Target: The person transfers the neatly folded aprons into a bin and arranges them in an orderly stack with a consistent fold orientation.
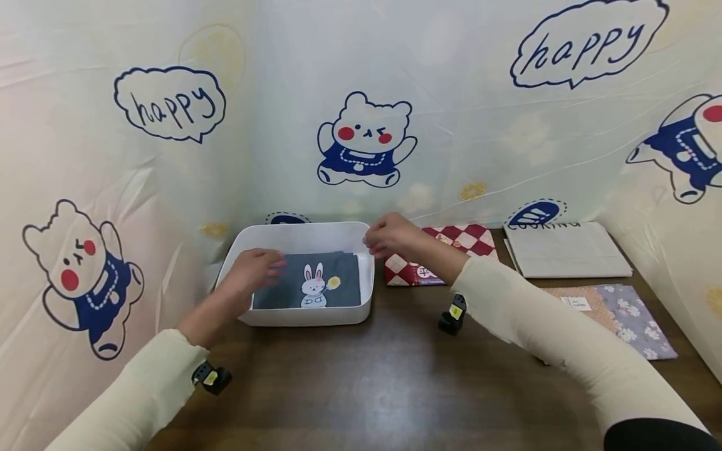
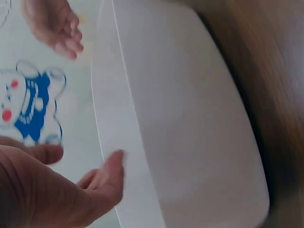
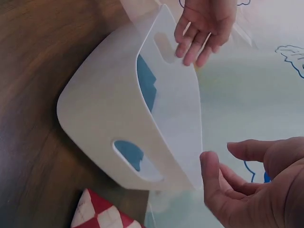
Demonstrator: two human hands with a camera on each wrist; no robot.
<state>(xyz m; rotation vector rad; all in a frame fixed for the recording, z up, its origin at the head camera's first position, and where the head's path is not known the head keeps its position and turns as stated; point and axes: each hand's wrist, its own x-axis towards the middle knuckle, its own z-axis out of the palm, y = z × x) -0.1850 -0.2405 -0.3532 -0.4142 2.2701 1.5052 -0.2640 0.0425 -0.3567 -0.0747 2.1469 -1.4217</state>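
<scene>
Folded dark cloth (image 1: 290, 282) lies in white bin (image 1: 307, 317), below and between the loosely bent, empty fingers of left hand (image 1: 251, 275) and right hand (image 1: 397, 238); probably light, limp, unbreakable, best pinched at side edges nearest the fingertips.

The person has a pale cream left sleeve (image 1: 132, 391) and a pale cream right sleeve (image 1: 541, 319), both plain and a bit wrinkly. By each cuff sits a small black gadget (image 1: 453, 314) with a yellow patch (image 1: 455, 311). Farther up the right arm is a black part (image 1: 654, 434) with a curved edge.
</scene>
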